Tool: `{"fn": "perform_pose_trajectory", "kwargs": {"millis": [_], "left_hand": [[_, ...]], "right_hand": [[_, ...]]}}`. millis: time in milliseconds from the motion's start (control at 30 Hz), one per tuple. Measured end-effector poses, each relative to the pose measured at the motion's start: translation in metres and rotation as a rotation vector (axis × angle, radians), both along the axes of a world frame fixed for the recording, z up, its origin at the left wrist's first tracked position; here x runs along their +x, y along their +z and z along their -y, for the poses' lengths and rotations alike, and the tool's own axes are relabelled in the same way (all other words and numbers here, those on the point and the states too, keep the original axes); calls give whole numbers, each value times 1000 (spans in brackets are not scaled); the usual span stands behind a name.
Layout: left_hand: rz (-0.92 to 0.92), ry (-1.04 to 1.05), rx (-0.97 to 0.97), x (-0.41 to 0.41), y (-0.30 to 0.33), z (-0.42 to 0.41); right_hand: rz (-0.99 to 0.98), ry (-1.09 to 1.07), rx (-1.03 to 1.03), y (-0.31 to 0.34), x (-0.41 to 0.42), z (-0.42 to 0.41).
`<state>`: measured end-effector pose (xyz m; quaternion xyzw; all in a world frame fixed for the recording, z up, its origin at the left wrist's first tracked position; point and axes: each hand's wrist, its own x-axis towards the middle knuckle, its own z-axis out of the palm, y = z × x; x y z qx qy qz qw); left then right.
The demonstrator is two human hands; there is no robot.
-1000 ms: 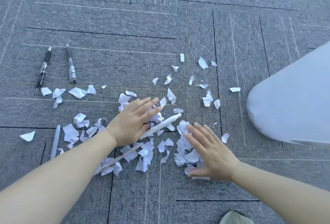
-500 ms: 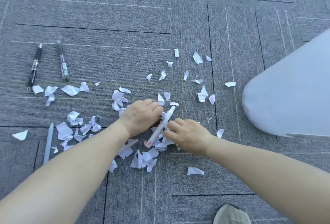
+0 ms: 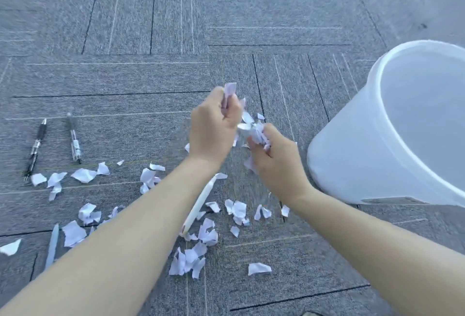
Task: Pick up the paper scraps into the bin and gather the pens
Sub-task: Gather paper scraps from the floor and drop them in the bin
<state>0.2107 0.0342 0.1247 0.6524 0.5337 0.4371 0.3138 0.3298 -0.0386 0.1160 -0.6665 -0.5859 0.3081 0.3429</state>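
Observation:
My left hand (image 3: 214, 127) and my right hand (image 3: 276, 162) are raised above the carpet, both closed around a bunch of white paper scraps (image 3: 251, 129). The white bin (image 3: 352, 154) stands just to the right of my right hand, its mouth open upward. Several loose scraps (image 3: 201, 235) still lie on the floor under and left of my arms. A white pen (image 3: 201, 202) lies between my forearms. A black pen (image 3: 35, 149) and a clear pen (image 3: 74, 137) lie side by side at the left. A pale pen (image 3: 52, 245) rests at lower left.
Grey carpet tiles (image 3: 151, 76) cover the floor. A shoe tip (image 3: 312, 313) shows at the bottom edge. More scraps (image 3: 83, 174) are spread near the two left pens.
Both hands closed on a pile of scraps and lifted it off the carpet toward the bin. The white pen stayed on the floor. The view tilted up, showing the bin's open mouth.

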Motion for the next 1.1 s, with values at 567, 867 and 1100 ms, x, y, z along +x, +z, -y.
{"fn": "perform_pose_trajectory", "kwargs": {"millis": [567, 867, 1100], "left_hand": [[85, -598, -442, 249, 120, 19], [-273, -728, -580, 244, 110, 8], [127, -502, -180, 176, 116, -11]], "right_hand": [[-133, -704, 38, 123, 194, 37], [27, -691, -246, 127, 205, 36], [37, -519, 322, 157, 126, 14]]}}
